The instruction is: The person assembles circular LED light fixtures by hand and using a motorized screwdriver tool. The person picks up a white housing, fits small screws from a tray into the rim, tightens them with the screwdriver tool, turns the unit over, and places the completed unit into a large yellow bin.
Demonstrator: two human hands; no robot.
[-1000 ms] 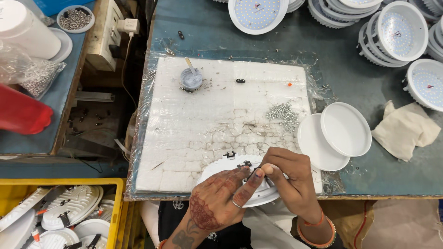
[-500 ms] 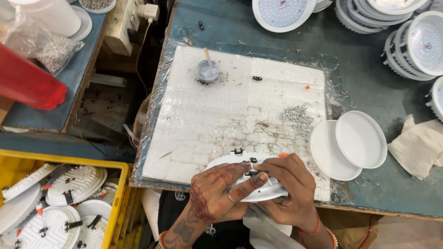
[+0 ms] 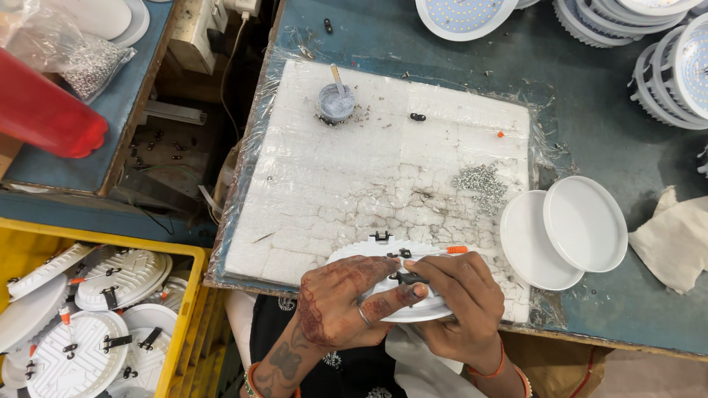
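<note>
Both hands have closed further over the round white plastic lamp housing (image 3: pixel 383 284) at the near table (image 3: pixel 590 133) edge: left hand (image 3: pixel 346 298) clamps its top, right hand (image 3: pixel 457 302) its rim. Light, rigid, likely brittle; best gripped by the rim. White foam pad (image 3: pixel 369 169) lies beyond.

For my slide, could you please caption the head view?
Both hands, left hand and right hand, hold a round white lamp housing at a white foam pad's near edge.
</note>
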